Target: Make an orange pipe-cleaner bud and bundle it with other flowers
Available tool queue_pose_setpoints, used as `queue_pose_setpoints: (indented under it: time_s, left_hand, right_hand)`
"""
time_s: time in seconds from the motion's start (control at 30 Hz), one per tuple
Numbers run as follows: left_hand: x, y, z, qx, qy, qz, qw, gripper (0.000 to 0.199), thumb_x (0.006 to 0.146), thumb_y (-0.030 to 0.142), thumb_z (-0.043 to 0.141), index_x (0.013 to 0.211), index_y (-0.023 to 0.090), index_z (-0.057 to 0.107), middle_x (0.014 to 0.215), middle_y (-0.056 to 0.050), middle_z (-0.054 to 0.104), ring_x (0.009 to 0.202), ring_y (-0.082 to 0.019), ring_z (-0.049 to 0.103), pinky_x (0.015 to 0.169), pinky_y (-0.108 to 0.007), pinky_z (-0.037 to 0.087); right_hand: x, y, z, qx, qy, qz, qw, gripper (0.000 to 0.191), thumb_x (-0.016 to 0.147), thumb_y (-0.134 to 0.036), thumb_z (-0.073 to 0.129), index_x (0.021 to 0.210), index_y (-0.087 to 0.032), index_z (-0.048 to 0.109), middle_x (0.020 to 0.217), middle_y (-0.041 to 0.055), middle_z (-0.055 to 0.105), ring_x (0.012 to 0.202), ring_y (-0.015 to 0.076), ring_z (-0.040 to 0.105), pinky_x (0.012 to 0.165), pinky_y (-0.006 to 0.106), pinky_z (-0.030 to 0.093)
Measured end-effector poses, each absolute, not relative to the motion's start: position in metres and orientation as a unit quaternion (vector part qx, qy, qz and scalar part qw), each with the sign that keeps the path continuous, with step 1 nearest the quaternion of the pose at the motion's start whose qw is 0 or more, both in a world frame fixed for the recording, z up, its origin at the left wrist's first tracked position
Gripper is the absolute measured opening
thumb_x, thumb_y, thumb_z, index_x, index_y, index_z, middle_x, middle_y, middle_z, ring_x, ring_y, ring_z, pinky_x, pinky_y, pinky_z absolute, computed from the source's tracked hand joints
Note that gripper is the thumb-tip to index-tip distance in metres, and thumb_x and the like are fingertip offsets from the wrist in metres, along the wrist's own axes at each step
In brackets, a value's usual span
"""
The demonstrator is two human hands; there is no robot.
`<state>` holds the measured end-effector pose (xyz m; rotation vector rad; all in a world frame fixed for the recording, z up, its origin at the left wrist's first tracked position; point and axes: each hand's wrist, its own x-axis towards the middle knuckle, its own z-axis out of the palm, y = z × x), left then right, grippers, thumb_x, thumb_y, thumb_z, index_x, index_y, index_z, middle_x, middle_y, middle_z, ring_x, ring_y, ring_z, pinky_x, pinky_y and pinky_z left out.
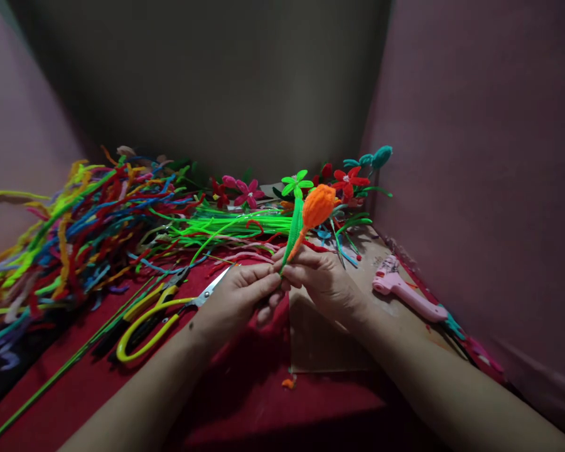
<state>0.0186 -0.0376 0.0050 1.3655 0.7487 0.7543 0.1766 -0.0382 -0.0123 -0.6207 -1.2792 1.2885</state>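
Observation:
Both hands meet in the middle around a pipe-cleaner flower with an orange, tulip-shaped head [318, 206] and a green leaf [294, 232] standing beside it. My left hand [242, 290] pinches the base where leaf and stem come together. My right hand [327, 284] closes on the same spot from the other side, just below the orange stem [297, 245]. The fingers hide the lower joint, so how leaf and stem are fastened cannot be seen. Under my left wrist lie yellow-handled scissors [150, 329], their blades pointing toward the hands.
Loose coloured pipe cleaners [85, 220] are heaped at the left, with a green bundle [235, 225] behind my hands. Finished flowers [248, 193] line the back. A pink glue gun [407, 292] rests on a brown board [329, 345] at the right. An orange scrap [289, 382] lies on the red cloth [245, 402].

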Motion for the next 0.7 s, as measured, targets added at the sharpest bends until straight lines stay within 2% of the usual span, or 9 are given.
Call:
queue_pose_setpoints:
  time_s: [0.07, 0.13, 0.2, 0.33, 0.53, 0.7]
  left_hand:
    - [0.023, -0.040, 0.004, 0.681, 0.382, 0.401, 0.479, 0.012, 0.076, 0.027, 0.059, 0.073, 0.017, 0.064, 0.055, 0.002, 0.053, 0.047, -0.009, 0.046, 0.048, -0.020, 0.037]
    - [0.026, -0.043, 0.001, 0.720, 0.407, 0.445, 0.343, 0.007, 0.074, 0.023, 0.061, 0.074, 0.019, 0.066, 0.056, 0.002, 0.054, 0.052, -0.011, 0.048, 0.054, -0.021, 0.038]
    - [0.028, -0.045, 0.000, 0.726, 0.417, 0.453, 0.307, 0.010, 0.076, 0.023, 0.057, 0.072, 0.020, 0.066, 0.051, 0.003, 0.050, 0.049, -0.010, 0.045, 0.052, -0.021, 0.036]
    - [0.027, -0.046, 0.004, 0.656, 0.416, 0.444, 0.447, 0.017, 0.080, 0.027, 0.054, 0.067, 0.017, 0.059, 0.049, 0.006, 0.043, 0.041, -0.006, 0.037, 0.041, -0.019, 0.030]
    - [0.022, -0.042, 0.006, 0.545, 0.332, 0.406, 0.655, 0.016, 0.079, 0.026, 0.059, 0.069, 0.014, 0.059, 0.052, 0.005, 0.046, 0.037, -0.001, 0.034, 0.037, -0.014, 0.021]
    - [0.021, -0.041, 0.000, 0.445, 0.239, 0.329, 0.798, 0.012, 0.076, 0.023, 0.061, 0.070, 0.013, 0.059, 0.048, 0.007, 0.041, 0.031, 0.001, 0.021, 0.032, -0.012, 0.018]
  right_hand:
    - [0.170, -0.038, -0.015, -0.298, -0.504, 0.528, 0.615, 0.005, 0.067, -0.026, 0.070, 0.069, -0.022, 0.072, 0.077, 0.0000, 0.059, 0.078, 0.0147, 0.052, 0.073, 0.029, 0.043]
    - [0.167, -0.040, -0.015, -0.316, -0.477, 0.515, 0.638, 0.005, 0.065, -0.026, 0.071, 0.062, -0.021, 0.071, 0.070, -0.0012, 0.057, 0.073, 0.0137, 0.051, 0.070, 0.028, 0.042]
    - [0.166, -0.041, -0.014, -0.326, -0.475, 0.513, 0.637, 0.004, 0.065, -0.025, 0.071, 0.063, -0.021, 0.071, 0.066, -0.0016, 0.057, 0.070, 0.0132, 0.051, 0.068, 0.028, 0.043]
    - [0.171, -0.040, -0.013, -0.317, -0.513, 0.531, 0.596, 0.011, 0.065, -0.024, 0.071, 0.075, -0.023, 0.073, 0.074, -0.0001, 0.063, 0.077, 0.0151, 0.053, 0.072, 0.030, 0.044]
    - [0.176, -0.035, -0.015, -0.259, -0.549, 0.556, 0.567, 0.019, 0.071, -0.021, 0.067, 0.088, -0.026, 0.073, 0.079, -0.0008, 0.067, 0.073, 0.0130, 0.053, 0.073, 0.029, 0.043]
    - [0.178, -0.038, -0.013, -0.215, -0.550, 0.593, 0.547, 0.014, 0.070, -0.024, 0.070, 0.083, -0.026, 0.073, 0.081, 0.0000, 0.067, 0.074, 0.0145, 0.056, 0.077, 0.032, 0.044]
